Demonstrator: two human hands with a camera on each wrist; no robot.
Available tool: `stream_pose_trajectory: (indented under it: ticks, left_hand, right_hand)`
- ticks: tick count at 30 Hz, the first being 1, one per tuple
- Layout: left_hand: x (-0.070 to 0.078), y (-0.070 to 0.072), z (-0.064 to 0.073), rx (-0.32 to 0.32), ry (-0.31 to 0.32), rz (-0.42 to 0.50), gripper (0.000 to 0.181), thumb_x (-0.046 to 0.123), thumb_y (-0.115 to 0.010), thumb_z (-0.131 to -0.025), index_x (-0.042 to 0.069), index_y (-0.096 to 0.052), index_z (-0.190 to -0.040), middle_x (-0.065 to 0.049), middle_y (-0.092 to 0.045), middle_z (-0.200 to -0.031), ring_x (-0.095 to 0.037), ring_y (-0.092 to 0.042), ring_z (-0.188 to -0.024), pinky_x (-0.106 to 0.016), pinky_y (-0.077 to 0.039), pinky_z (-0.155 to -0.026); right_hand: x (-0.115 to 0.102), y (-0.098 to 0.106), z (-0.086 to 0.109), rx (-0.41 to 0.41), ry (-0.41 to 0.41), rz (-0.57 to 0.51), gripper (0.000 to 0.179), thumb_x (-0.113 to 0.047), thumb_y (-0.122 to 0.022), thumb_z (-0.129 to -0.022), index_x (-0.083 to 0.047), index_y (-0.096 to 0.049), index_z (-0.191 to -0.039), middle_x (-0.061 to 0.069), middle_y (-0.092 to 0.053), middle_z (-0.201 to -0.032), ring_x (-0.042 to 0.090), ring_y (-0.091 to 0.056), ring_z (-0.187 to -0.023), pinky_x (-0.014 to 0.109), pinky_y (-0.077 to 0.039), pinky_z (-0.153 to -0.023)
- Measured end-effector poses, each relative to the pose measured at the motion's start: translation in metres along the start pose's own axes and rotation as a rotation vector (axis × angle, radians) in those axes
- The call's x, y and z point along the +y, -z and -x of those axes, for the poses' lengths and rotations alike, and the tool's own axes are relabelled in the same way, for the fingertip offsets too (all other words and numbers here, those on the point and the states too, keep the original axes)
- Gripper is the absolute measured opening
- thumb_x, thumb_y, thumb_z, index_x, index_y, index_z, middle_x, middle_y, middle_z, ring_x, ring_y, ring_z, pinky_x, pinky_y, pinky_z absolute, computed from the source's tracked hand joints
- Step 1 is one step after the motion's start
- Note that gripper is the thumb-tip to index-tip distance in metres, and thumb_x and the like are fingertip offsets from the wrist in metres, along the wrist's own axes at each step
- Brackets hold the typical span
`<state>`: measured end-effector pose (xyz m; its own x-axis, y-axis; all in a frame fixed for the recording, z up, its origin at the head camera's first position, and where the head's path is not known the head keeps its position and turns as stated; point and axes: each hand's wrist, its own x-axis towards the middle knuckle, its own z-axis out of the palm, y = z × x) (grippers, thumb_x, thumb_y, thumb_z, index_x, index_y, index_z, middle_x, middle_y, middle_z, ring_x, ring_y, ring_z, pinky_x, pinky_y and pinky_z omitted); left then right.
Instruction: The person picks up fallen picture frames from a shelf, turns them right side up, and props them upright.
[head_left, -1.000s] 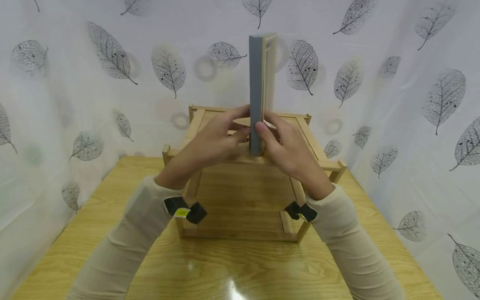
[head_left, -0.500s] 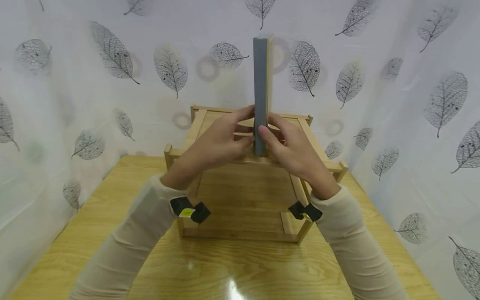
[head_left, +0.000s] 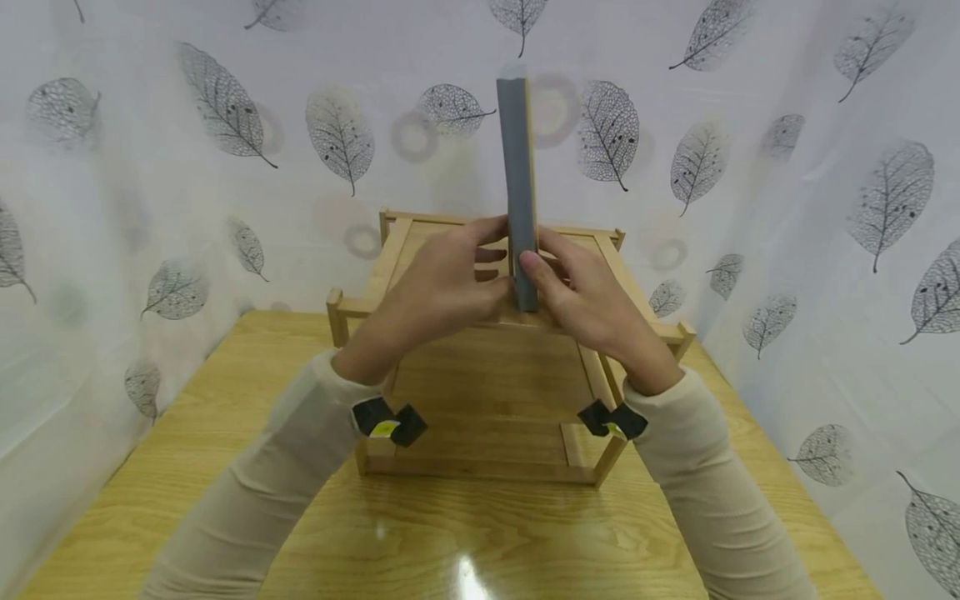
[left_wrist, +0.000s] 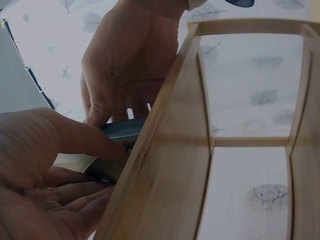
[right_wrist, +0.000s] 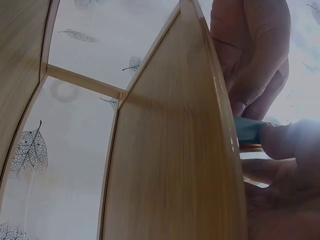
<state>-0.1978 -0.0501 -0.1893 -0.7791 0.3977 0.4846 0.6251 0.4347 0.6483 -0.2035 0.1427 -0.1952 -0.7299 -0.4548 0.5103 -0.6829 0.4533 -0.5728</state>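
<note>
A book [head_left: 517, 167] with a blue-grey spine stands on end at the front of the wooden rack's top [head_left: 617, 275], leaning slightly left. My left hand [head_left: 442, 279] holds it low on the left side; in the left wrist view its thumb [left_wrist: 107, 144] lies against the spine. From the other side my right hand [head_left: 592, 292] grips the book, thumb on the spine and fingers along the right face. The right wrist view has that thumb [right_wrist: 277, 141] pressed on the spine [right_wrist: 247, 129]. The rack's board hides part of the book in both wrist views.
Under the top, the rack has a lower wooden panel [head_left: 487, 375] between its legs. It stands on a wood-grain table [head_left: 420, 533]. A pale curtain [head_left: 697, 108] with leaf prints hangs behind and at both sides.
The book has turned so its right face no longer shows, and its upper end has tipped a little left. Both hands have shifted slightly right with its base.
</note>
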Motion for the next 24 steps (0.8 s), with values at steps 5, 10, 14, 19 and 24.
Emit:
stream_pose_trajectory:
  ticks: [5,10,14,19,24]
  left_hand:
    - [0.000,0.000,0.001,0.037,-0.025,-0.031,0.055,0.003,-0.067,-0.088,-0.003,-0.054,-0.141,-0.017,-0.061,-0.138,-0.028,-0.068,-0.114,-0.024,-0.057,-0.089]
    - [0.000,0.002,0.002,0.043,-0.015,-0.046,0.056,0.000,-0.066,-0.085,-0.003,-0.055,-0.140,-0.017,-0.062,-0.137,-0.027,-0.069,-0.112,-0.024,-0.057,-0.087]
    - [0.000,0.004,0.004,0.042,-0.008,-0.070,0.057,-0.003,-0.065,-0.085,-0.003,-0.054,-0.141,-0.017,-0.062,-0.137,-0.027,-0.069,-0.112,-0.024,-0.057,-0.087]
    - [-0.002,0.007,0.006,0.053,-0.006,-0.107,0.057,-0.004,-0.064,-0.084,-0.002,-0.055,-0.141,-0.016,-0.063,-0.135,-0.025,-0.069,-0.112,-0.026,-0.057,-0.088]
    - [-0.005,0.012,0.009,0.060,-0.013,-0.141,0.057,-0.005,-0.061,-0.083,-0.001,-0.057,-0.139,-0.017,-0.064,-0.134,-0.025,-0.068,-0.114,-0.028,-0.058,-0.089]
  right_hand:
    - [0.000,0.000,0.000,0.002,0.006,0.011,0.032,-0.018,-0.049,-0.108,-0.004,-0.059,-0.135,0.012,-0.065,-0.106,0.022,-0.057,-0.065,0.029,-0.046,-0.056]
    - [0.001,0.000,0.000,0.006,0.001,0.025,0.029,-0.017,-0.048,-0.108,-0.005,-0.060,-0.131,0.011,-0.064,-0.094,0.020,-0.054,-0.061,0.029,-0.045,-0.056]
    - [0.001,0.001,0.000,0.000,-0.004,0.022,0.025,-0.017,-0.048,-0.108,-0.005,-0.061,-0.125,0.010,-0.057,-0.079,0.019,-0.051,-0.056,0.029,-0.044,-0.053]
    - [0.002,0.001,0.000,0.005,0.010,0.031,0.020,-0.016,-0.048,-0.108,-0.004,-0.062,-0.116,0.009,-0.054,-0.076,0.019,-0.050,-0.056,0.029,-0.043,-0.053]
    - [0.002,0.001,0.000,0.008,0.010,0.050,0.020,-0.016,-0.047,-0.108,-0.003,-0.061,-0.113,0.008,-0.053,-0.076,0.019,-0.050,-0.061,0.029,-0.042,-0.057]
